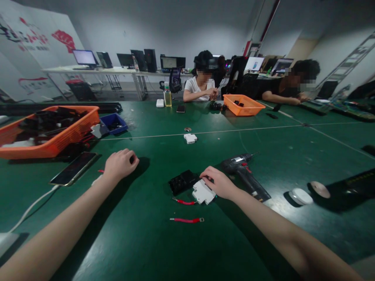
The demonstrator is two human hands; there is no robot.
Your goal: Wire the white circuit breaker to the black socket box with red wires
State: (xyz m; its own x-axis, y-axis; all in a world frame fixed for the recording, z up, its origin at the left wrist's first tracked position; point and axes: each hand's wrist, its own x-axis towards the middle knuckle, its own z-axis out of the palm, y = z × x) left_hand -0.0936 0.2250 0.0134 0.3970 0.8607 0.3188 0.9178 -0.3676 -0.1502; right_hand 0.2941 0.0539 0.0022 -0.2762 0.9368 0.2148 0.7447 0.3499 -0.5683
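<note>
My left hand [121, 164] is held over the table at left, its fingers curled closed. A dark spot shows inside the curl, but I cannot make out what it is. My right hand [219, 182] has its fingertips on a white circuit breaker [203, 192]. Touching or just beyond that breaker is a black plastic housing [183, 181]. A short red cable [185, 201] with a metal end reaches from beside the breaker. Nearer to me lies another red cable [186, 220] with a ring lug. Farther off sits a second white circuit breaker [190, 138].
Right of my right hand lies a cordless drill [247, 175]. A phone [74, 168] on a white cable and an orange basket [84, 132] of black parts are at left, beside a blue bin [119, 128]. Two people sit across the table near another orange basket [246, 109].
</note>
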